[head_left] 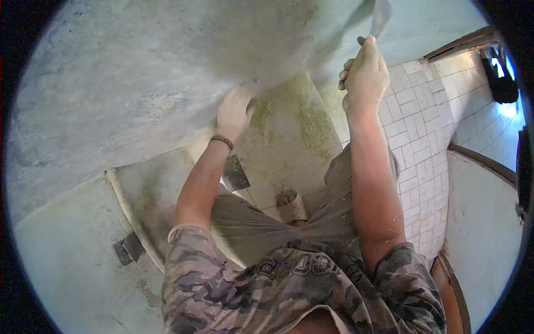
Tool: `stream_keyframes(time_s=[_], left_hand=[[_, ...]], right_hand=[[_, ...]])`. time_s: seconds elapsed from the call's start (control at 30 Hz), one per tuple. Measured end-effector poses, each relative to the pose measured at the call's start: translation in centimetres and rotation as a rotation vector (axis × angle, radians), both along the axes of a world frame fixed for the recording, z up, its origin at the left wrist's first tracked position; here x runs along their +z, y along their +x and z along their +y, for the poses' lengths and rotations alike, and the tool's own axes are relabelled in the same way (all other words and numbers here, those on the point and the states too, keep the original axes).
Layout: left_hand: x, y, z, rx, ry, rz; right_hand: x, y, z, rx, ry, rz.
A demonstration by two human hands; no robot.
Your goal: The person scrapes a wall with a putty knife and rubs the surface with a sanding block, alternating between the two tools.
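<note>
Grey plaster wall [139, 83] blurs the spread left hand [235, 111]; right hand [364, 78] pinches a half-hidden trowel [380, 16].

Grey metal trowel blade [380, 15], thin and flat, was at the top of the frame right of centre, tilted against the grey plaster wall [139, 72], its handle hidden inside the closed right hand [364, 75], wet rough plaster patch beside it, upper centre.
</note>
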State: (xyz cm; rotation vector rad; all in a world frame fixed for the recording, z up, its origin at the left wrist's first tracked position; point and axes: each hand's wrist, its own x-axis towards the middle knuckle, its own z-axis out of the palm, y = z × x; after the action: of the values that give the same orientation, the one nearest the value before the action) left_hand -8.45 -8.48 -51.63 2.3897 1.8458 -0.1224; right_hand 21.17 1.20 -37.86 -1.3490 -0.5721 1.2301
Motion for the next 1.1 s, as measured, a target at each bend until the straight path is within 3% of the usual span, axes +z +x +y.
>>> stream_keyframes(time_s=[0.13,0.2,0.23,0.3,0.33,0.4,0.47,0.5,0.57,0.63,0.7,0.8,0.87,1.1], left_hand=[[2.5,3.2,-1.3,-0.095,0.151,0.189],[6.1,5.5,-2.0,0.093,-0.024,0.174],[8.1,5.6,-2.1,0.090,0.005,0.176],[12.9,5.6,-1.9,0.038,0.294,-0.155],[16.3,5.6,-1.8,0.031,0.343,-0.150],[24.6,5.2,-0.3,-0.100,0.747,-0.065],[33.0,4.8,1.3,-0.103,0.959,0.049],[37.1,4.6,1.9,-0.091,1.078,0.128],[46.0,4.8,4.5,-0.072,1.204,0.182],[53.5,5.0,7.7,-0.039,1.289,0.325],[59.1,5.4,9.5,-0.026,1.380,0.444],[63.7,6.3,9.7,-0.022,1.493,0.439],[64.5,7.6,10.1,0.129,1.479,0.479],[64.6,7.5,10.4,0.214,1.419,0.482]], right_hand=[[0.9,0.2,-0.1,-0.034,-0.036,0.022],[0.4,0.3,0.1,-0.032,-0.034,-0.007],[0.1,0.5,0.6,-0.032,-0.029,-0.032],[-1.2,0.7,1.3,-0.073,0.027,-0.025],[-1.7,0.8,1.6,-0.102,0.048,-0.021],[-1.2,1.0,1.3,-0.136,0.046,0.027],[-0.8,0.6,0.9,-0.177,0.125,-0.061],[2.7,0.1,-0.8,-0.126,0.115,0.010],[-0.7,0.5,-1.0,-0.051,0.318,-0.111],[4.6,1.5,-3.6,0.102,0.167,0.002],[2.0,1.9,-4.0,0.127,0.265,-0.160],[2.4,2.4,-4.9,0.103,0.373,-0.283],[6.3,3.0,-6.2,0.152,0.368,-0.158],[12.7,3.4,-6.5,0.247,0.446,-0.186]])
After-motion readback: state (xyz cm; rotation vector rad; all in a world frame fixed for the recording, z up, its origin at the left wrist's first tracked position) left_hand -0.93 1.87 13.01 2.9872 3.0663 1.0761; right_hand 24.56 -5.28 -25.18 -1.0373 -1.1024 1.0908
